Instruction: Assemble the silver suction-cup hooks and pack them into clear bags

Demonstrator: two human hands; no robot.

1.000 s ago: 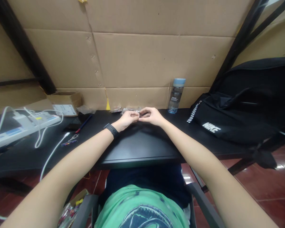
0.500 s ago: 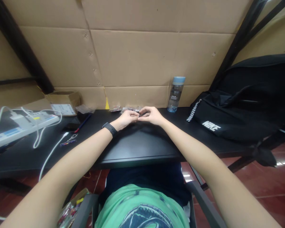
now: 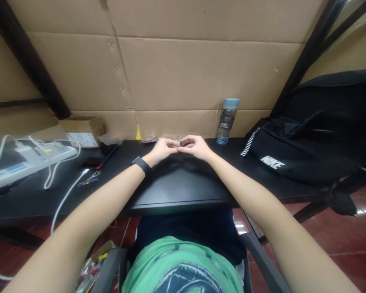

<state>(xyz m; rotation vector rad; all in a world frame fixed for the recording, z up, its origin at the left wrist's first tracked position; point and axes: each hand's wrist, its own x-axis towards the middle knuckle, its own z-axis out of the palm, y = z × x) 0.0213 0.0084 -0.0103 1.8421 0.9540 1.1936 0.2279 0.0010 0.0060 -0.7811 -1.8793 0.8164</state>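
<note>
Legible writing: "NIKE", white capitals, on the black bag (image 3: 311,134) filling the right end of the surface (image 3: 183,185); "AQUA" on the blue-capped bottle (image 3: 226,124), upright near the back edge, just left of the bag. Finer print under "AQUA" is too small to read. Box (image 3: 83,132) at the back left corner carries a white label, text not legible.

Small item (image 3: 179,144): near the middle of the back edge, between the two hands. Left hand (image 3: 164,149) and right hand (image 3: 198,147) both pinch it with fingertips; fingers hide most of it, so its kind cannot be told.

Around: clear packets (image 3: 149,139) along the back edge, partly blocked by the left hand; cardboard wall (image 3: 171,73) close behind. Toward the left end: white power strip (image 3: 33,162) with cables, pen (image 3: 106,158), keyring (image 3: 90,179) near a white plug (image 3: 84,171).
</note>
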